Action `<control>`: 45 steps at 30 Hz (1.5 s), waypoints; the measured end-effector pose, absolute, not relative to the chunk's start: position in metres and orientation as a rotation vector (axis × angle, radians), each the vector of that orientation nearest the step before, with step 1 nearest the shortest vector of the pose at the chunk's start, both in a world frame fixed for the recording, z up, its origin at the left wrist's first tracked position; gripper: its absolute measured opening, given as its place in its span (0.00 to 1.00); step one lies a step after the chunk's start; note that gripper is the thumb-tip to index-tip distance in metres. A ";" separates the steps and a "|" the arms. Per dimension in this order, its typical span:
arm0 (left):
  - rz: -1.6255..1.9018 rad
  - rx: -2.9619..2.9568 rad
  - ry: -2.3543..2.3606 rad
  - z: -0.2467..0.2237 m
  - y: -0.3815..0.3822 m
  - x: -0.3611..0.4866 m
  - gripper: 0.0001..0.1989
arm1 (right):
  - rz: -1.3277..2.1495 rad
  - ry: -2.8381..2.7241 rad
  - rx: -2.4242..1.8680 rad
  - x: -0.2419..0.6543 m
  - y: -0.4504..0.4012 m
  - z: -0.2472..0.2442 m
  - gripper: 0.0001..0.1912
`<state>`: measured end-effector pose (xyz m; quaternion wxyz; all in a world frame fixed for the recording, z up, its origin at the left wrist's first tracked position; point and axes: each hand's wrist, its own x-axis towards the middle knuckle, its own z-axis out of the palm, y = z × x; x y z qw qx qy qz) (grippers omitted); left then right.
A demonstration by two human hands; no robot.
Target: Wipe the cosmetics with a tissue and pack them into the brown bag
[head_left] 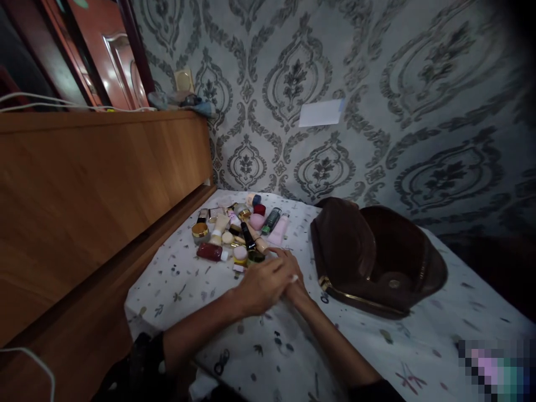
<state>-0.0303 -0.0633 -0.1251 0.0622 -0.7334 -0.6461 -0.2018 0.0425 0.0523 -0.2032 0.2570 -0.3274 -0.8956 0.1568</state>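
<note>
Fingers [278, 272] of the left hand [260, 285] lap over the right hand [293, 267], whether gripping anything impossible to tell, beside clustered cosmetics [248, 237] on leaf-printed cloth [176, 282]; a careless nudge could scatter them. An open brown bag [341, 245] sits right, patterned wallpaper [295, 78] behind, wooden panel [104, 173] left.
</note>
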 end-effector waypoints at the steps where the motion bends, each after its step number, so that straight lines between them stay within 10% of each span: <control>1: -0.630 -2.198 -2.026 -0.119 -0.063 -0.045 0.12 | 0.470 -2.405 -0.909 0.045 0.055 -0.204 0.19; 7: -0.290 -1.204 -2.576 -0.097 -0.079 -0.168 0.16 | 0.675 -2.254 -0.820 0.059 0.055 -0.219 0.16; 18: -0.152 -1.267 -2.774 -0.122 -0.098 -0.221 0.24 | 0.511 -2.243 -0.462 0.055 0.011 -0.201 0.05; 23: -0.602 -1.267 -2.548 -0.095 -0.111 -0.219 0.19 | 0.776 -2.225 -0.333 0.060 -0.009 -0.188 0.07; 30: -1.251 -2.041 -2.255 -0.099 -0.105 -0.115 0.18 | 1.545 -1.878 -0.308 0.062 -0.023 -0.185 0.37; 45: -1.770 -1.770 -2.187 -0.164 -0.116 -0.049 0.12 | 1.639 -1.608 -0.696 0.108 -0.010 -0.206 0.32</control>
